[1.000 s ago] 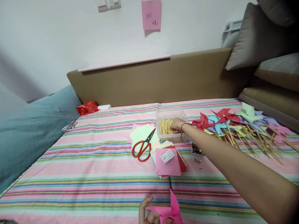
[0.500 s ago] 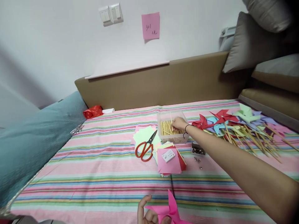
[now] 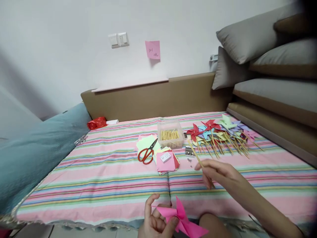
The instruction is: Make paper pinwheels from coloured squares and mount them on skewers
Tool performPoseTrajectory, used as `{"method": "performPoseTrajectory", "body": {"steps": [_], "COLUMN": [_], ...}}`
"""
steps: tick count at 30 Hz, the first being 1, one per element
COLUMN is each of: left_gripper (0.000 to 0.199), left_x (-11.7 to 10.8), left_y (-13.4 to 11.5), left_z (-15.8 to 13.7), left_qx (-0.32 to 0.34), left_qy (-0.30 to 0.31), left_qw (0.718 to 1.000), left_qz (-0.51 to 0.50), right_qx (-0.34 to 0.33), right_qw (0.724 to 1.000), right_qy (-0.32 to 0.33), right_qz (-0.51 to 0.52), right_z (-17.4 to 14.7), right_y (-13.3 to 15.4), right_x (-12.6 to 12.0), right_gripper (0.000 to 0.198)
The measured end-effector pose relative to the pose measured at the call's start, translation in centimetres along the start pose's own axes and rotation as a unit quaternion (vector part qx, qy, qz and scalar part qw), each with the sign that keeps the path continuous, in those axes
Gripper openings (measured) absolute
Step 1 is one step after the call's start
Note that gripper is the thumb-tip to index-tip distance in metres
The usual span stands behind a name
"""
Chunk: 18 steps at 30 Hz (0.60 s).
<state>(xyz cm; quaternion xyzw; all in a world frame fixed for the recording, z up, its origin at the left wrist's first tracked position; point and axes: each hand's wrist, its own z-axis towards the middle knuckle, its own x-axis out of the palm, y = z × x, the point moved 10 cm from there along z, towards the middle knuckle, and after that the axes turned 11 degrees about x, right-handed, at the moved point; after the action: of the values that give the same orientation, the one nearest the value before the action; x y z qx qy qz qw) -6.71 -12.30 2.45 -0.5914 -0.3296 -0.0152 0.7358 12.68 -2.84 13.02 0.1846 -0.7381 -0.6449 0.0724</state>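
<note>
Near the bottom middle, my left hand (image 3: 156,218) pinches a bright pink paper pinwheel (image 3: 182,213), thumb over its centre and index finger raised. To its upper right, my right hand (image 3: 215,172) is closed round a thin wooden stick (image 3: 196,155), which slants up and left. Beyond it stands a clear plastic box (image 3: 170,143) of similar wooden sticks (image 3: 170,134). A small open box of metal pins (image 3: 190,151) lies just past my right hand, with a few loose pins (image 3: 189,160) on the cloth beside it.
Red-handled scissors (image 3: 148,152) rest partly on green paper sheets. A stack of coloured paper squares (image 3: 165,166) carries a small white box (image 3: 165,157). Several pinwheels on sticks (image 3: 218,132) are heaped at right, by grey cushions (image 3: 272,89). A red bag (image 3: 96,123) sits far left.
My right hand has come out of the plastic box with a wooden stick and moved back toward me. My left hand still holds the pink pinwheel. The camera view has shifted.
</note>
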Motion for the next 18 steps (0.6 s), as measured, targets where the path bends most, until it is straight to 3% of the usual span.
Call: {"method": "performPoseTrajectory", "body": {"steps": [3,7,13,18], "left_gripper": [0.071,0.072,0.077,0.083], "left_x": [2.1,4.7,7.5,9.7], "left_y": [-1.8,-3.2,-5.1,-6.5], "left_z": [-0.9,-2.3,-4.6,-6.3], "left_qx": [0.011,0.009,0.000,-0.015], "left_qy": [0.017,0.052,0.081,0.082], "left_qw": [1.000,0.996,0.990,0.972], "left_qz": [-0.017,-0.067,-0.115,-0.219], "right_qx": [0.030,0.042,-0.004,-0.052], "right_qw": [0.998,0.994,0.988,0.980], "right_qy": [-0.026,-0.046,-0.126,-0.183], "right_qz": [0.056,0.089,0.088,0.063], "right_z": [-5.1,-9.6,-14.3,-16.6], "right_y": [-2.4,-4.2,-3.5,-3.7], "right_x": [-0.2,0.7,1.3,1.7], "right_gripper": [0.041,0.049,0.032,0.022]}}
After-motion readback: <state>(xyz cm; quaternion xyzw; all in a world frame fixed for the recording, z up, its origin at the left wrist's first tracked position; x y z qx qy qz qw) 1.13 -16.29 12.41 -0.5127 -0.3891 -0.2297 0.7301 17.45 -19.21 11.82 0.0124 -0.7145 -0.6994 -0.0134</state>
